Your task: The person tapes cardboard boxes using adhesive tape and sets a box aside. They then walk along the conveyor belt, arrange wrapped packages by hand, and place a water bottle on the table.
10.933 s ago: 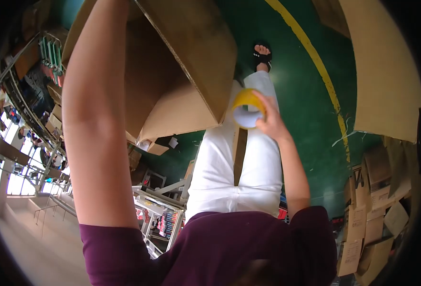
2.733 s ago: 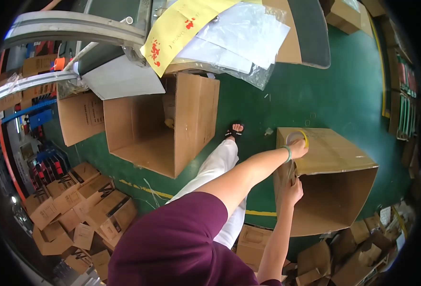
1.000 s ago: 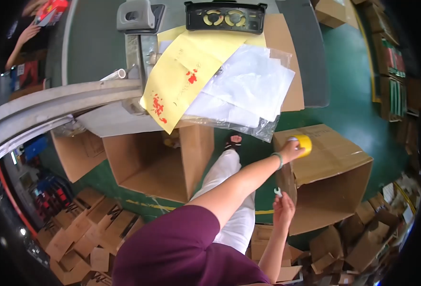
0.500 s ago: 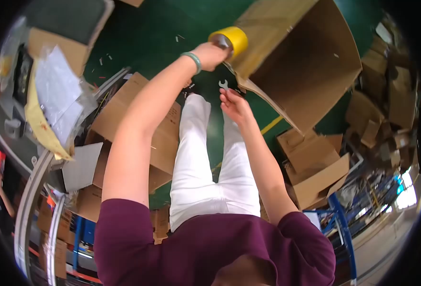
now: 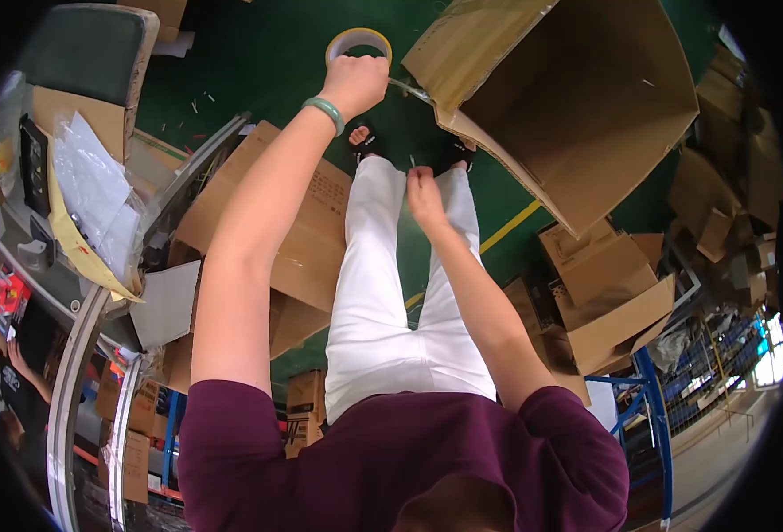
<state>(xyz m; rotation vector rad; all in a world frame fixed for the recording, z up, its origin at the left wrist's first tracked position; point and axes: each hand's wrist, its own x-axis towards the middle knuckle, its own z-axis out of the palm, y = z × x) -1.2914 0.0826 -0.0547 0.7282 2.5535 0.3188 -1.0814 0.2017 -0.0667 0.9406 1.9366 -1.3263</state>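
My left hand, a green bangle on its wrist, is closed around a roll of packing tape. From there a strip of clear tape stretches to the near left edge of a large cardboard box. The open end of that box faces me. My right hand is lower, in front of my legs, with its fingers closed on a small open-end wrench. Only the thin tip of the wrench sticks out above the fingers.
A brown carton stands beside my left leg, and opened cartons lie to the right. A metal-framed table with papers and plastic bags is on the left. A co-worker's arm shows at far left.
My left hand has moved left with the tape roll, away from the box, and the roll has turned. My right hand has lowered slightly, turning the wrench edge-on.
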